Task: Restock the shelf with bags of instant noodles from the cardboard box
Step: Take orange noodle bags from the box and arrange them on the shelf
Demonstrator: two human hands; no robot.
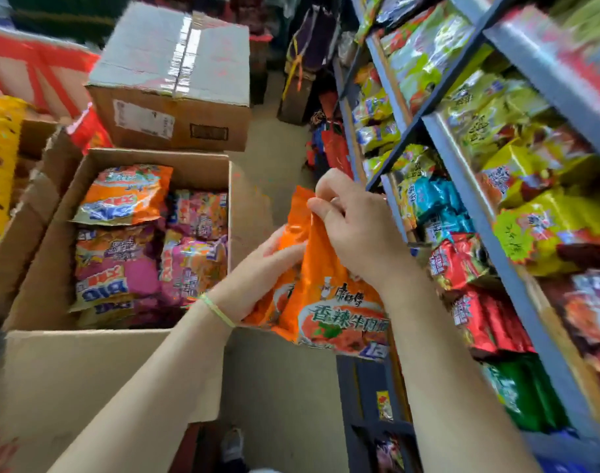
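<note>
Both forearms reach in from the bottom of the frame and meet at centre. The left hand [268, 268], a thin green band on its wrist, cups the orange bag [320, 302] from the left, fingers curled under its side. The right hand [356, 230] comes down over the top, fingers [320, 208] pinched together on the bag's upper edge. The bag is glossy orange with white and green lettering and a picture of noodles low on its front, tilted, top end away from the camera. It hangs in the air between the box [148, 240] and the shelf [489, 233], gripped at both ends, touching neither.

Left of centre, the open cardboard box holds more bags: an orange one on top at the back, pink and purple ones packed below. Along the right side, the blue metal shelf runs up the frame, stocked with green, yellow, teal and red packs. Farther back, upper left, a taped carton [172, 80] sits on the floor.
</note>
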